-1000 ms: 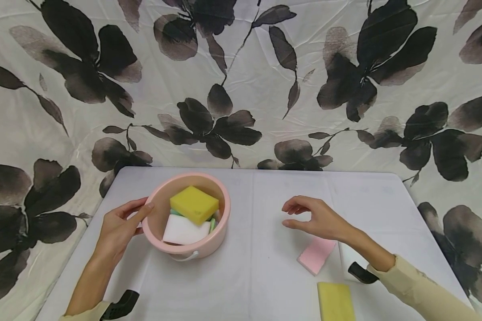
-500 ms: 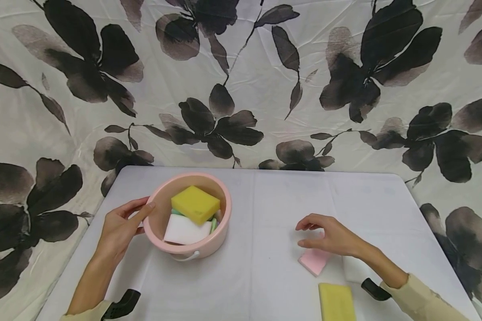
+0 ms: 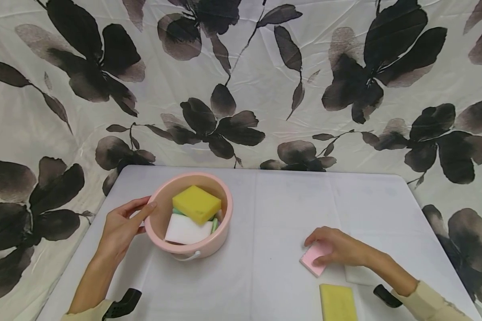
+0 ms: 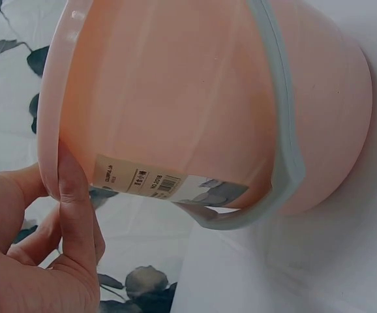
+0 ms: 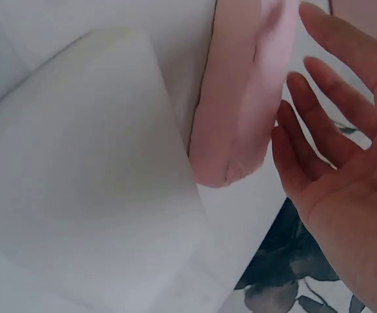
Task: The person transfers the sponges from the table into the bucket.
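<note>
My left hand (image 3: 118, 229) pinches the left rim of a pink bucket (image 3: 221, 232) between thumb and fingers. The left wrist view shows the rim of the bucket (image 4: 175, 78) caught there, with a label on its side. Inside the bucket lie a yellow sponge (image 3: 197, 204) and a white sponge (image 3: 186, 229), with green pieces partly hidden beneath. Over a pink sponge (image 3: 313, 260) on the table, my right hand (image 3: 341, 247) has its thumb and fingers on either side. In the right wrist view its fingers lie loosely bent beside the pink sponge (image 5: 234, 98); firm contact is not plain.
Another yellow sponge (image 3: 337, 303) lies at the table's front edge. A white sponge (image 3: 361, 275) sits under the right wrist, close to the pink one. The white table (image 3: 261, 267) ends against a flowered cloth (image 3: 265, 89) behind.
My right hand has come down and toward me to the right, from above the table to the pink sponge. My left hand keeps its hold on the bucket rim.
</note>
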Action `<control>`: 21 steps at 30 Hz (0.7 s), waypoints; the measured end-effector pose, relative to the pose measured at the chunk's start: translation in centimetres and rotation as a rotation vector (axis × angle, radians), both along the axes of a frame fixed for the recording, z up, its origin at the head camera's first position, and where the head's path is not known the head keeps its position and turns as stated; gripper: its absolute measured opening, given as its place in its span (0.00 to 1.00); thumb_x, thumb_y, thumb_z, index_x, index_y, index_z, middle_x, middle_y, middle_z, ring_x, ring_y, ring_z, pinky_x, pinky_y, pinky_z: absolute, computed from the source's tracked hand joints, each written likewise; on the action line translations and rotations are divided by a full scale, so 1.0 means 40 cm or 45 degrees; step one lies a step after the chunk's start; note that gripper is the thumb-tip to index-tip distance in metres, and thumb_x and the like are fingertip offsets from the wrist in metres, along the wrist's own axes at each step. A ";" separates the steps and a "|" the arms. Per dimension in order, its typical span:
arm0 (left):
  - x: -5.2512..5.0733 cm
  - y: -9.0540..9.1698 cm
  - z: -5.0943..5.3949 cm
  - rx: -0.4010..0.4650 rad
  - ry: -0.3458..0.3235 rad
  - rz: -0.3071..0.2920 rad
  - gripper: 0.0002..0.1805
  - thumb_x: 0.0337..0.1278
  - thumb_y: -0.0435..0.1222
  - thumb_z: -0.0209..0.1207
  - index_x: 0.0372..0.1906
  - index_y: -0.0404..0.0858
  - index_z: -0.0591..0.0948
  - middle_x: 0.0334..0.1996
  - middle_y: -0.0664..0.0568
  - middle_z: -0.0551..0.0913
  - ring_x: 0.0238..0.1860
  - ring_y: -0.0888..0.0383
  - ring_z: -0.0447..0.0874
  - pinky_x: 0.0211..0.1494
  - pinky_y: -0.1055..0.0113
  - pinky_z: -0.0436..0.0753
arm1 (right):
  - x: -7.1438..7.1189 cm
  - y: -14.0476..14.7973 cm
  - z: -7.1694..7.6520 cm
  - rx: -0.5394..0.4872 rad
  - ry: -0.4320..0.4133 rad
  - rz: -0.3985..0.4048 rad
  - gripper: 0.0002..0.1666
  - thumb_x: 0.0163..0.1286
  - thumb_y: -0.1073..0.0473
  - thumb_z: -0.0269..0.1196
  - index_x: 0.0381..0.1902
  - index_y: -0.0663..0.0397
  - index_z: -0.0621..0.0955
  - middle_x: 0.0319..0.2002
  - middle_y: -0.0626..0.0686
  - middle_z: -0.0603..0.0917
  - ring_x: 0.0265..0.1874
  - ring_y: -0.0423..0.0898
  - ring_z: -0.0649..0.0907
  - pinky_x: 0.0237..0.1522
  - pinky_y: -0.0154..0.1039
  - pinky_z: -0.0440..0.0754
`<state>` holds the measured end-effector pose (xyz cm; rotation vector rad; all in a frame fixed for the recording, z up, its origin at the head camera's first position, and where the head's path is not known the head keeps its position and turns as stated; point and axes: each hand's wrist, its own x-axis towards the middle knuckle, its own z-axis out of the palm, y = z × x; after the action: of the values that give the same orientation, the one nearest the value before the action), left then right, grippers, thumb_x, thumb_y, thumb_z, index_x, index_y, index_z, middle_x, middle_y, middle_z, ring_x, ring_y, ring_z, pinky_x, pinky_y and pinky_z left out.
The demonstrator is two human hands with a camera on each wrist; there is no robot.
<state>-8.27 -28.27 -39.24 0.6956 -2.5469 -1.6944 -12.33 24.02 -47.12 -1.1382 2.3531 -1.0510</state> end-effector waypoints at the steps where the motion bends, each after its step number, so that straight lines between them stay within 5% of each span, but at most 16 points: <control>1: 0.001 0.000 0.000 -0.001 0.001 -0.003 0.37 0.67 0.56 0.63 0.71 0.36 0.74 0.66 0.42 0.74 0.39 0.71 0.82 0.39 0.73 0.86 | 0.000 0.002 0.003 0.009 0.008 0.034 0.22 0.63 0.54 0.76 0.53 0.51 0.84 0.50 0.48 0.85 0.49 0.47 0.80 0.52 0.36 0.78; 10: 0.000 0.000 -0.003 0.007 0.003 -0.009 0.37 0.67 0.55 0.63 0.71 0.36 0.74 0.66 0.43 0.74 0.39 0.72 0.81 0.38 0.73 0.86 | -0.013 0.004 0.026 0.246 0.075 0.251 0.25 0.60 0.55 0.76 0.56 0.49 0.84 0.54 0.47 0.81 0.56 0.47 0.75 0.57 0.41 0.77; 21: 0.000 -0.002 -0.006 0.003 0.006 0.003 0.37 0.67 0.55 0.63 0.71 0.36 0.74 0.66 0.42 0.74 0.38 0.71 0.82 0.38 0.73 0.86 | -0.009 -0.005 0.037 0.375 0.157 0.241 0.30 0.55 0.58 0.79 0.57 0.44 0.83 0.54 0.40 0.81 0.53 0.43 0.77 0.56 0.44 0.79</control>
<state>-8.27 -28.36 -39.48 0.6936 -2.5406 -1.6961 -12.67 23.80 -45.64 -1.3083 2.3372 -0.5628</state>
